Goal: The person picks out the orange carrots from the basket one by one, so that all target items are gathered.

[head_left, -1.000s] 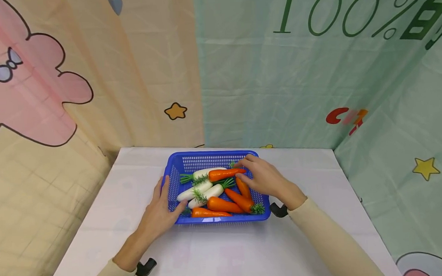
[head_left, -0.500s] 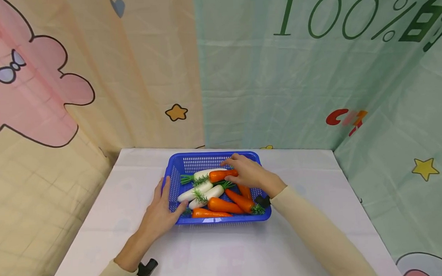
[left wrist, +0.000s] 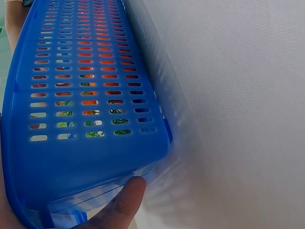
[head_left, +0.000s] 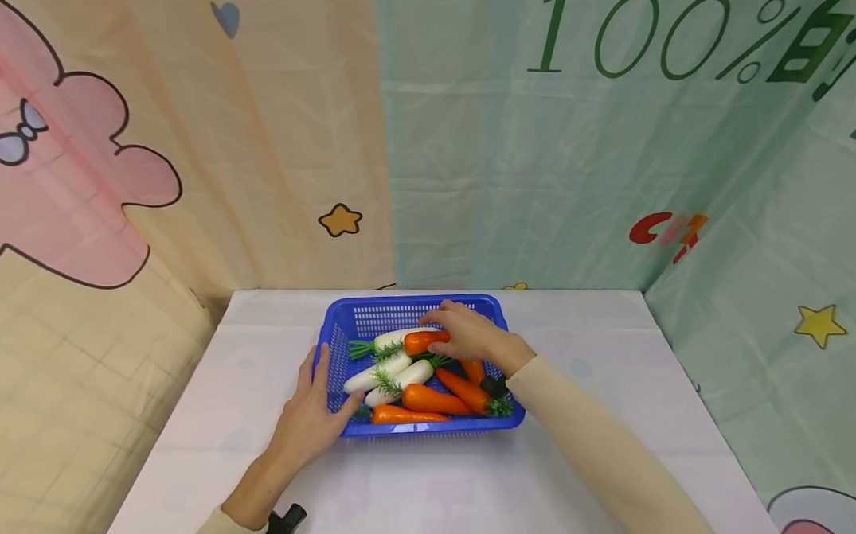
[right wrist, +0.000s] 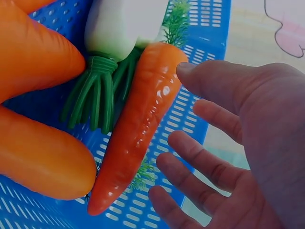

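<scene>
A blue plastic basket (head_left: 435, 427) holds several carrots and white radishes. My left hand (head_left: 301, 412) grips its left side, thumb over the rim at the front corner; the left wrist view shows a fingertip (left wrist: 129, 193) against the outer wall. Over the back right of the basket is my right hand (head_left: 470, 335), fingers spread and loosely bent. Its thumb tip lies right at the thick end of an orange carrot (right wrist: 138, 119), while the other fingers stand apart on the carrot's far side. That carrot lies slantwise beside the green stems (right wrist: 97, 90) of a radish.
More carrots (head_left: 434, 398) lie toward the basket's front and right, with white radishes (head_left: 378, 373) at the left and middle. The basket stands on a white-covered table (head_left: 438, 489). A printed curtain (head_left: 510, 176) hangs just behind the table's back edge.
My right hand has moved left along the back carrot, from its thin tip toward its thick end. The left hand and the basket have stayed in place.
</scene>
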Tool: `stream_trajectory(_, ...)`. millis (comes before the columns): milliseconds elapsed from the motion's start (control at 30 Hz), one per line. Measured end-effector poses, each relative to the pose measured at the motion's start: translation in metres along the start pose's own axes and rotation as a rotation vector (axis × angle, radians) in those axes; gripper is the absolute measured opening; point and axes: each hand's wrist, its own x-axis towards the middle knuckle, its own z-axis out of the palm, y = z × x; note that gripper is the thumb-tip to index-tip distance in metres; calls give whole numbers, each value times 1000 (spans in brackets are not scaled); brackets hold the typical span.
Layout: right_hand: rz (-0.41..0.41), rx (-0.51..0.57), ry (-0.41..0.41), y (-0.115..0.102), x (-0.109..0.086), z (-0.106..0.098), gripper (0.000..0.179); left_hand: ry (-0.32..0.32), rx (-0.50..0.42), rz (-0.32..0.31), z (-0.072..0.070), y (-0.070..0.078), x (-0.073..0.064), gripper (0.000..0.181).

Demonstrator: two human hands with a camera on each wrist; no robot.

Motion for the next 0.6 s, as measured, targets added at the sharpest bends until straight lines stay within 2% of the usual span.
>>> stream_trajectory(600, 15, -23, -16, -1, 9, 7, 48, 2, 13, -2, 1, 4, 0, 111)
